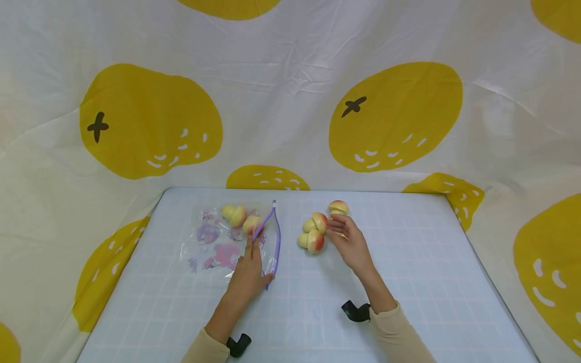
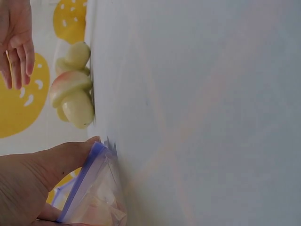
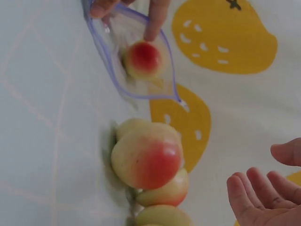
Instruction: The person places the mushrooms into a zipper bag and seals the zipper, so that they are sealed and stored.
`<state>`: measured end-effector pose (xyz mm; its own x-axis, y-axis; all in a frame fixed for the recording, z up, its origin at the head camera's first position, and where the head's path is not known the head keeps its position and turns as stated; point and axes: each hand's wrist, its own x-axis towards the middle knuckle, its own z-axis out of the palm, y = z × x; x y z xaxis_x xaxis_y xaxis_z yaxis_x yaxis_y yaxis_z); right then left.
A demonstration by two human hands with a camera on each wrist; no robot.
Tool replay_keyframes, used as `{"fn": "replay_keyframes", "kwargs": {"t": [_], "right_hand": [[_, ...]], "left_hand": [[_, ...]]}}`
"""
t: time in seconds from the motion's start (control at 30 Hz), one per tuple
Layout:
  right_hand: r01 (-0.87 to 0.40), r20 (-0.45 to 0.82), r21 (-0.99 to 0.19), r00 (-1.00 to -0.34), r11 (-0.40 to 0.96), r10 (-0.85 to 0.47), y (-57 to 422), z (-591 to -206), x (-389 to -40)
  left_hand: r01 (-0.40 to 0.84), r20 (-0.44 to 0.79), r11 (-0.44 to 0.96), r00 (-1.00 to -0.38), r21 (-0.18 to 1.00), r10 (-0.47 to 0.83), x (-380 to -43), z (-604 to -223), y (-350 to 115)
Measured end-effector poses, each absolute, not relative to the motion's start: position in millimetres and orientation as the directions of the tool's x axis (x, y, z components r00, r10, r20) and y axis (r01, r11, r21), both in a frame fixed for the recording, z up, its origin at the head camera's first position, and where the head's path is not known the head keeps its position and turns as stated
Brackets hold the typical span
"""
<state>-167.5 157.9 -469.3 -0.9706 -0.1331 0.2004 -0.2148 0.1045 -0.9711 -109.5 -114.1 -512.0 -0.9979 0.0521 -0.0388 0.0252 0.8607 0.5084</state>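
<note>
A clear zip bag (image 1: 225, 254) with a purple zip edge and pink and purple prints lies on the table, its mouth gaping to the right. Two yellow mushroom-shaped pieces (image 1: 234, 216) with reddish caps are inside it. My left hand (image 1: 247, 275) spreads the mouth, thumb at the near end of the purple edge and straight fingers against the upper edge. To the right, several similar mushroom-shaped pieces (image 1: 315, 242) lie on the table. My right hand (image 1: 351, 247) hovers beside them, fingers slightly bent and nothing held; it partly hides the pieces behind it.
The pale checked table (image 1: 290, 322) reaches back to a white cloth (image 1: 286, 126) with yellow fruit prints, which hangs behind and at both sides. A black wrist camera (image 1: 355, 311) sits at the right cuff, another (image 1: 239, 345) at the left.
</note>
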Motion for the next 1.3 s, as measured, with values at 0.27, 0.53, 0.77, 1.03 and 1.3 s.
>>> {"fn": "replay_keyframes", "kwargs": {"t": [0.27,0.53,0.77,1.03,1.3], "right_hand": [[-0.191,0.183,-0.971,-0.981,0.141,-0.066,182.1,-467.4,-171.4],[-0.240,0.237,-0.946,-0.971,0.219,-0.040,192.0,-463.2,-172.8],[-0.157,0.140,-0.956,-0.987,0.248,-0.082,202.8,-483.4,-184.7],[-0.081,0.037,-0.957,-0.987,0.279,-0.157,215.4,-522.2,-199.9],[-0.034,-0.025,-0.948,-0.983,0.317,-0.182,216.3,-531.2,-201.3]], "left_hand": [[0.035,-0.024,0.861,-0.998,0.508,0.055,-109.3,-513.8,-114.6],[0.037,-0.022,0.859,-0.998,0.510,0.056,-108.8,-513.8,-114.9],[0.040,-0.024,0.858,-0.998,0.512,0.061,-110.3,-514.8,-115.6],[0.032,-0.041,0.857,-0.997,0.515,0.062,-111.6,-515.2,-115.9],[0.038,-0.028,0.855,-0.998,0.518,0.061,-111.3,-515.8,-116.4]]}}
